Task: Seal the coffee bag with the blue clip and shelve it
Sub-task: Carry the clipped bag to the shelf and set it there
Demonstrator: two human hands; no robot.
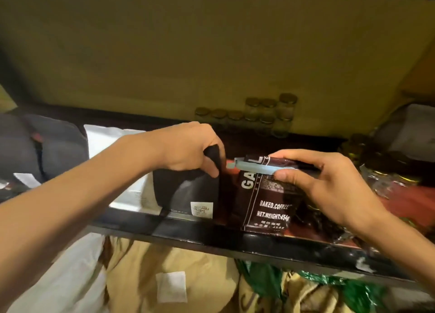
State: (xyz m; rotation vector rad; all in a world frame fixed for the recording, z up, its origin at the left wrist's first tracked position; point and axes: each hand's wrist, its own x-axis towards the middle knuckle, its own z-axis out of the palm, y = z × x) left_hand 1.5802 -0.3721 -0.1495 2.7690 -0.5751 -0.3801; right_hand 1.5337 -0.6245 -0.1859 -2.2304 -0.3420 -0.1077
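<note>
A dark brown coffee bag (266, 202) with white lettering stands upright on the black shelf (211, 236). A pale blue clip (254, 167) runs across its folded top. My right hand (329, 185) grips the bag's top and the clip from the right, thumb pressed on the clip. My left hand (188, 148) pinches the top corner of a black bag (186, 190) that stands just left of the coffee bag, touching it.
A white bag (113, 143) and a grey bag (42, 145) stand further left on the shelf. Several small gold-lidded glass jars (266, 115) line the back wall. Crinkled foil packs (388, 181) lie at right. Tan, white and green bags (188, 277) fill the space below.
</note>
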